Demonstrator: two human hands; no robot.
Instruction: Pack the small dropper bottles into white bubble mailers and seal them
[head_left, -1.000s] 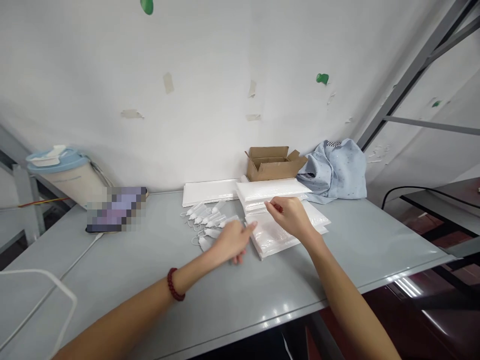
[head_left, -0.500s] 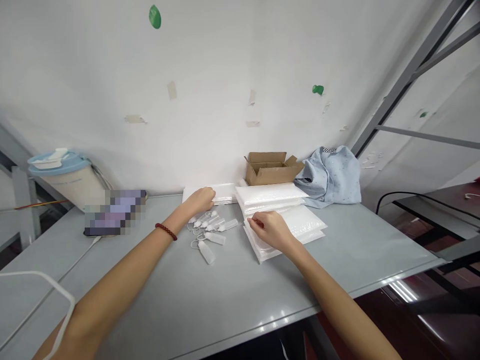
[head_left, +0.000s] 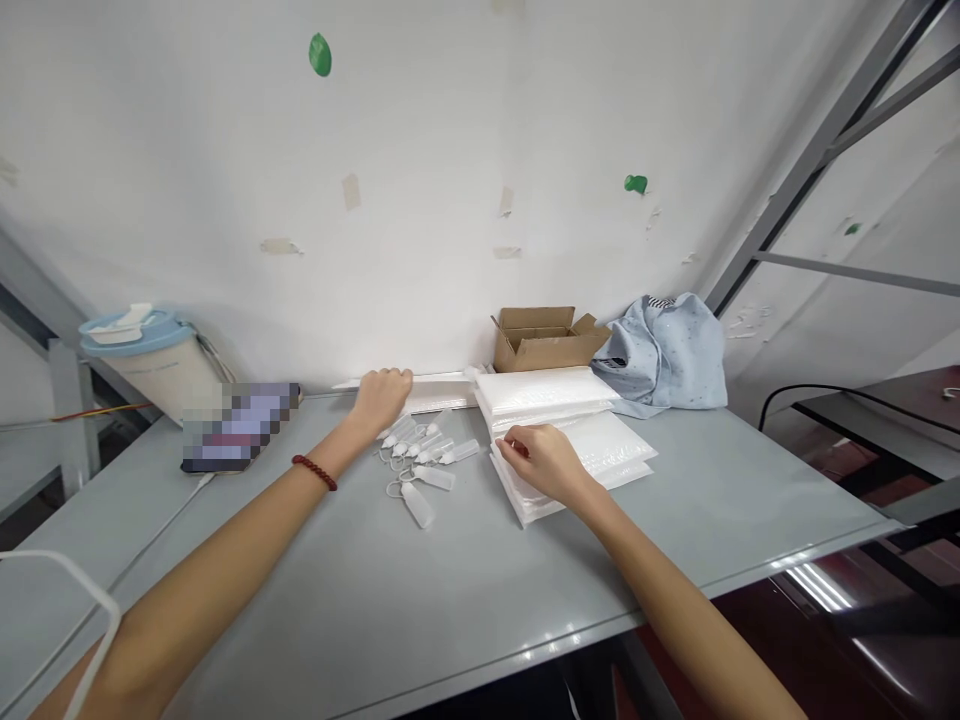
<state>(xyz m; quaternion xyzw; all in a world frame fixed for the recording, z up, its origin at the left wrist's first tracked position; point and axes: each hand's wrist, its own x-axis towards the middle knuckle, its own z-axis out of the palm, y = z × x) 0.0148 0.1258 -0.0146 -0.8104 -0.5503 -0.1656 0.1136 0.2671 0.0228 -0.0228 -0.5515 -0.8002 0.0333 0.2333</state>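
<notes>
At the back of the table my left hand (head_left: 382, 397) is closed on the edge of a white bubble mailer (head_left: 442, 393), whose near side is tilted up; the fingertips are hidden. My right hand (head_left: 538, 457) rests over the left part of a lower stack of white bubble mailers (head_left: 607, 447), its fingers curled together. Whatever it may pinch is hidden. Between the hands lie several small translucent squeeze bottles (head_left: 433, 478) with looped cap straps, loosely grouped. Another stack of white mailers (head_left: 547, 388) sits just behind my right hand.
An open cardboard box (head_left: 551, 345) stands against the wall, beside a bundled light blue cloth (head_left: 667, 355). On the left are a phone (head_left: 240, 430) with a white cable (head_left: 161, 525) and a blue-lidded cup (head_left: 161, 365). The table's front edge (head_left: 525, 655) is near me.
My left hand has moved left and slightly back, and the back mailer now tilts up with it. My right hand stays in place. The view has shifted slightly.
</notes>
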